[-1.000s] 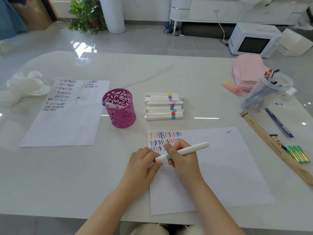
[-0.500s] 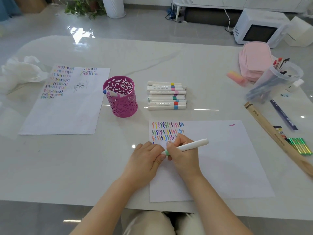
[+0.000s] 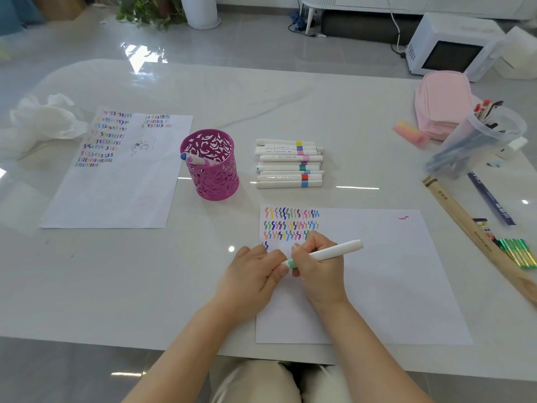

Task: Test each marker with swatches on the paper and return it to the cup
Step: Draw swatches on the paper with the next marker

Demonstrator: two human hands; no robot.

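A glossy grey tiled floor [image 3: 247, 45] reflects window light, with a white microwave [image 3: 447, 50] and leafy houseplant [image 3: 148, 10] on it.

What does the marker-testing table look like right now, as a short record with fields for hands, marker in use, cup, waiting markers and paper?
right hand: closed around the marker in use, over the near paper
left hand: fingertips closed on that marker's green-banded end
marker tip: hidden by the hands
cup: magenta, upright, left of the marker pile; one blue-ended marker leans at its rim
waiting markers: stacked on the table beyond the near paper
near paper: three rows of swatches, a fourth begun at its left end
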